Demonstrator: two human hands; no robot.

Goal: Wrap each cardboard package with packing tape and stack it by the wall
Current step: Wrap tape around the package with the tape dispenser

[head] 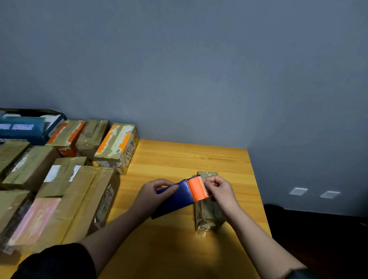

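Observation:
A small tape-covered cardboard package lies on the wooden table, long side running away from me. Above its far half I hold a blue tape dispenser with an orange cutter head. My left hand grips the blue body, thumb on top. My right hand has its fingers curled at the orange cutter's edge, pinching there; the tape itself is too clear to make out. The dispenser hides part of the package.
Many taped cardboard packages crowd the table's left side, with more at the back by the grey wall and a dark blue box behind them. The table's right edge drops to a dark floor.

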